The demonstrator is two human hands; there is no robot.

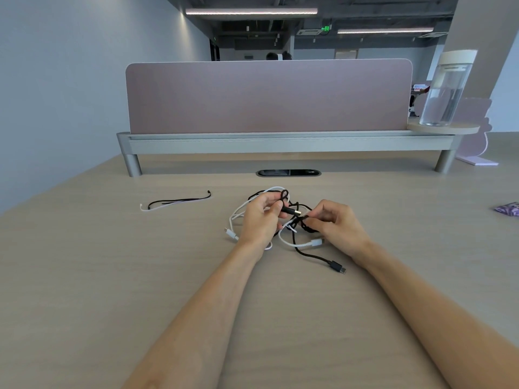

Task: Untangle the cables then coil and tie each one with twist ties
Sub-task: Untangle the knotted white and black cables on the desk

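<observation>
A black cable and a white cable lie tangled together on the wooden desk. My left hand pinches the black cable just behind its USB plug, which points right. My right hand pinches the black knot in the middle of the tangle. The black cable's other plug lies loose on the desk near my right wrist. White plugs stick out below each hand. A black twist tie and a white twist tie lie side by side to the left.
A grey shelf rail with a pink divider panel crosses the back of the desk. A clear water bottle stands on a round coaster at the right end. A cable port sits behind the tangle. A purple packet lies at the right edge.
</observation>
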